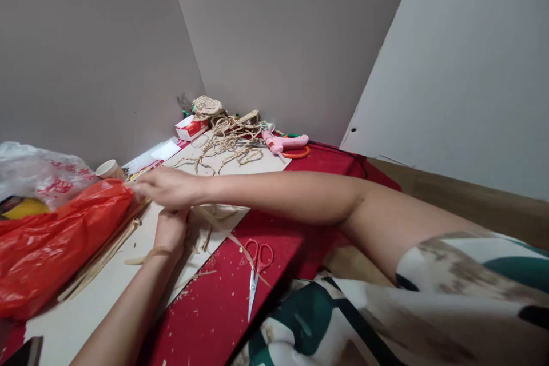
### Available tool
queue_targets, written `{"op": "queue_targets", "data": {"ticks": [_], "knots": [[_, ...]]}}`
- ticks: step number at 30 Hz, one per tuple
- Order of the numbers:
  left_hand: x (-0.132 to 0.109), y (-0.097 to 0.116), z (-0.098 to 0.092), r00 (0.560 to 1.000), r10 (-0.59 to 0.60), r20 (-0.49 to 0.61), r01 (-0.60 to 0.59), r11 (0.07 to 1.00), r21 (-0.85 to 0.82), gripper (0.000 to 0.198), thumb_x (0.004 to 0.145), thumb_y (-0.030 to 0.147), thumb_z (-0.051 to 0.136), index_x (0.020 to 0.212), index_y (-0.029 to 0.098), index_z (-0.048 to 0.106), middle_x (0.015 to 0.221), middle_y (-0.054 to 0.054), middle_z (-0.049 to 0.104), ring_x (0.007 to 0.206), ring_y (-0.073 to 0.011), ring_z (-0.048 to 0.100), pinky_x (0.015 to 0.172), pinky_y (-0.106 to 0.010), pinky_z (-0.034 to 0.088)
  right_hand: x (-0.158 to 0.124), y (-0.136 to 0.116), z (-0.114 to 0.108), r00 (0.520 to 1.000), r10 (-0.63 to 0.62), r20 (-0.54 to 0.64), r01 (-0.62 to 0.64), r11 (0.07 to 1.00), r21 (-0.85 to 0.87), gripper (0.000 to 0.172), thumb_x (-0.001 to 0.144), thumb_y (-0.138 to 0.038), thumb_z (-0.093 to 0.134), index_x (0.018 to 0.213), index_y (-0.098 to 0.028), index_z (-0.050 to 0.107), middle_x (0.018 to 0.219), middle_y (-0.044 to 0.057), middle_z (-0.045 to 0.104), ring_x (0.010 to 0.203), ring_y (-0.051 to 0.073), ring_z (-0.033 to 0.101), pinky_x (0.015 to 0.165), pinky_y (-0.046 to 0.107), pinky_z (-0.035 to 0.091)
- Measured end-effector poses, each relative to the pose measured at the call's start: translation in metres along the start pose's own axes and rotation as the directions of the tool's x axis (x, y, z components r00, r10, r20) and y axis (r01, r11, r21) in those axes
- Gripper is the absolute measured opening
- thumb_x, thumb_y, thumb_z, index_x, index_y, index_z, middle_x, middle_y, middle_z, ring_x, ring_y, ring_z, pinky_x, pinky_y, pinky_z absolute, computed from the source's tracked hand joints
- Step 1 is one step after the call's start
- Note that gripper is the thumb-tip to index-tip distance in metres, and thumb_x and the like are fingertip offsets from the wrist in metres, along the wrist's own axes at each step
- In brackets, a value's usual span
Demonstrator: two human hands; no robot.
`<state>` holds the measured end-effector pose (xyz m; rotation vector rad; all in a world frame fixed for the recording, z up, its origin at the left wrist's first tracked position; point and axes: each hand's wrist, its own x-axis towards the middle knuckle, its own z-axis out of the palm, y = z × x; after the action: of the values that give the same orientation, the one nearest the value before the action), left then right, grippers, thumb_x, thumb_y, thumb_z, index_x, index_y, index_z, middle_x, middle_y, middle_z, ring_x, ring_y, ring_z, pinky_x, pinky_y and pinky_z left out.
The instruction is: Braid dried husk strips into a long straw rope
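Observation:
My right hand [169, 186] reaches across above my left hand, its fingers curled beside the edge of the red plastic bag [81, 229]. Blur and the angle hide what those fingers pinch. Just below it, my left hand [171, 231] is closed. Pale flat fibre strips [223, 231] run out from beside it to the right, towards the table's front edge; its fingertips are mostly hidden. One strip crosses my left wrist. A bundle of long dry strips [105, 254] lies on the pale board [107, 297] along the bag.
Red-handled scissors [257, 269] lie on the red tablecloth [193, 320], among scattered scraps. Behind are tangled braided cord [231, 146], a pink glue gun [283, 142], a red-and-white box [191, 127] and a paper cup [110, 170]. Grey panels [274, 40] enclose the back.

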<state>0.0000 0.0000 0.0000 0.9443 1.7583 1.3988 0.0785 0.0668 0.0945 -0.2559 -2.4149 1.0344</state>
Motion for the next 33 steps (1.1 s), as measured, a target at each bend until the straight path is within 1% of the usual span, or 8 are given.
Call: {"op": "queue_targets", "data": {"ticks": [3, 7, 10, 13, 15, 20, 23, 33], "knots": [[-0.001, 0.002, 0.002, 0.997, -0.053, 0.058, 0.059, 0.993, -0.102, 0.024, 0.074, 0.038, 0.066, 0.077, 0.015, 0.059, 0.043, 0.01, 0.037, 0.031, -0.0022, 0.022, 0.031, -0.016, 0.015, -0.029, 0.024, -0.03, 0.994, 0.097, -0.048, -0.101, 0.991, -0.082, 0.023, 0.091, -0.02, 0.041, 0.078, -0.01, 0.058, 0.061, 0.0, 0.052, 0.06, 0.009, 0.046, 0.062, 0.022, 0.034], [0.0, 0.004, 0.003, 0.993, -0.081, 0.081, 0.096, 0.975, -0.2, 0.029, 0.065, 0.039, 0.072, 0.074, 0.017, 0.055, 0.041, 0.01, 0.037, 0.031, -0.0015, 0.02, 0.031, -0.014, 0.013, -0.065, 0.051, -0.043, 0.971, 0.233, -0.048, -0.233, 0.972, -0.008, 0.015, 0.091, -0.018, 0.041, 0.099, -0.011, 0.051, 0.057, -0.003, 0.054, 0.051, 0.008, 0.044, 0.058, 0.022, 0.035], [-0.001, 0.004, 0.003, 0.993, -0.08, 0.084, 0.095, 0.974, -0.204, 0.029, 0.065, 0.038, 0.073, 0.075, 0.017, 0.055, 0.042, 0.01, 0.037, 0.031, -0.0015, 0.021, 0.031, -0.013, 0.014, -0.076, 0.061, -0.03, 0.976, 0.209, -0.051, -0.21, 0.978, -0.009, 0.009, 0.087, -0.017, 0.045, 0.094, -0.014, 0.05, 0.065, -0.001, 0.058, 0.058, 0.009, 0.049, 0.062, 0.022, 0.037], [-0.002, 0.006, 0.002, 0.994, -0.067, 0.082, 0.082, 0.977, -0.198, 0.028, 0.066, 0.038, 0.073, 0.075, 0.017, 0.056, 0.043, 0.01, 0.037, 0.032, -0.002, 0.023, 0.031, -0.013, 0.016, -0.074, 0.066, -0.013, 0.987, 0.085, -0.137, -0.104, 0.985, -0.14, 0.003, 0.08, -0.016, 0.055, 0.08, -0.013, 0.055, 0.082, 0.004, 0.061, 0.078, 0.012, 0.052, 0.074, 0.024, 0.037], [-0.003, 0.006, 0.002, 0.995, -0.063, 0.08, 0.077, 0.978, -0.193, 0.028, 0.066, 0.037, 0.073, 0.075, 0.017, 0.056, 0.043, 0.01, 0.037, 0.032, -0.0022, 0.023, 0.031, -0.013, 0.016, -0.07, 0.07, -0.005, 0.982, 0.071, -0.173, -0.101, 0.98, -0.171, 0.003, 0.077, -0.015, 0.058, 0.077, -0.012, 0.057, 0.087, 0.005, 0.06, 0.084, 0.013, 0.051, 0.078, 0.025, 0.036], [-0.003, 0.007, 0.001, 0.995, -0.044, 0.092, 0.062, 0.979, -0.194, 0.026, 0.068, 0.036, 0.072, 0.072, 0.016, 0.055, 0.044, 0.009, 0.037, 0.034, -0.0023, 0.024, 0.032, -0.014, 0.017, -0.061, 0.079, 0.001, 0.961, 0.24, -0.137, -0.254, 0.963, -0.088, 0.006, 0.075, -0.018, 0.059, 0.075, -0.012, 0.058, 0.073, 0.0, 0.058, 0.067, 0.009, 0.048, 0.064, 0.02, 0.034], [-0.003, 0.007, 0.001, 0.995, -0.037, 0.097, 0.056, 0.98, -0.193, 0.023, 0.07, 0.034, 0.071, 0.074, 0.016, 0.057, 0.045, 0.008, 0.037, 0.034, -0.0025, 0.025, 0.032, -0.014, 0.017, -0.059, 0.081, -0.001, 0.954, 0.278, -0.111, -0.287, 0.955, -0.069, 0.007, 0.075, -0.018, 0.058, 0.072, -0.012, 0.057, 0.068, -0.002, 0.055, 0.061, 0.007, 0.045, 0.059, 0.019, 0.032], [-0.006, 0.011, 0.004, 0.994, -0.047, 0.102, 0.061, 0.989, -0.136, 0.034, 0.068, 0.037, 0.071, 0.056, 0.015, 0.049, 0.044, 0.006, 0.04, 0.034, -0.0019, 0.025, 0.032, -0.014, 0.017, -0.057, 0.08, -0.004, 0.984, 0.141, -0.112, -0.168, 0.94, -0.297, 0.001, 0.073, -0.017, 0.052, 0.073, -0.016, 0.052, 0.069, 0.0, 0.054, 0.062, 0.011, 0.041, 0.058, 0.022, 0.028]]}}
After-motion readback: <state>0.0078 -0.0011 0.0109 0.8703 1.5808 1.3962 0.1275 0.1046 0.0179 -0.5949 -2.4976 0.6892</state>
